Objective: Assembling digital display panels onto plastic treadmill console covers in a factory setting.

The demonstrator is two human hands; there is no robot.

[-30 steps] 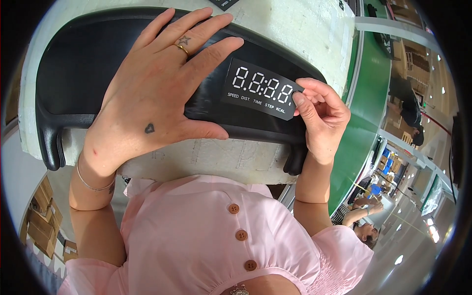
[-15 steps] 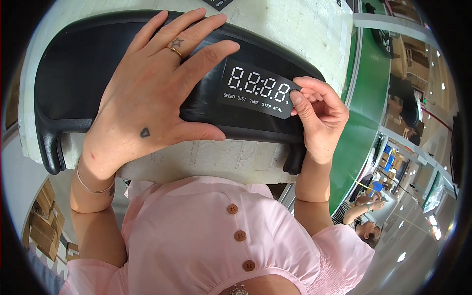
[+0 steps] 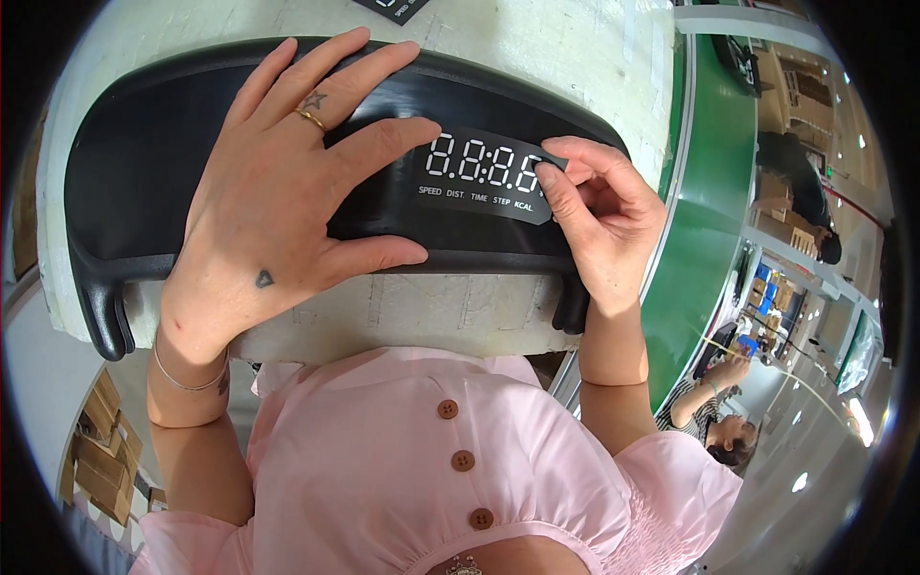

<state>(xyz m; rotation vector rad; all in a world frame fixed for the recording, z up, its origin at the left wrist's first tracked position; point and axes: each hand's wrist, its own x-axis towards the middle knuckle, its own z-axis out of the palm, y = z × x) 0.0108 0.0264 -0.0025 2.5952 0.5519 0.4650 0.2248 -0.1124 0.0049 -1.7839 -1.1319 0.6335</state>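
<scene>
A black curved console panel (image 3: 125, 172) with a downward leg at each end lies on a pale foam-like block. My left hand (image 3: 278, 192) is spread flat over its middle, fingers apart; the index fingertip reaches the left edge of a display sticker (image 3: 484, 206). This sticker is dark, with white digit shapes and small lettering below. My right hand (image 3: 613, 206) pinches its right end between thumb and index finger. The sticker lies over the panel's right half; whether its underside touches all along, I cannot tell.
Another dark display sticker (image 3: 395, 8) lies on the pale block (image 3: 565, 48) beyond the panel. Green floor (image 3: 704, 192) runs along the right. A person in a striped top (image 3: 685, 402) works farther off at the right. Cardboard boxes (image 3: 105, 450) stand at lower left.
The right hand and the sticker have shifted slightly left, and the sticker sits more level. The left index fingertip now meets the sticker's left edge.
</scene>
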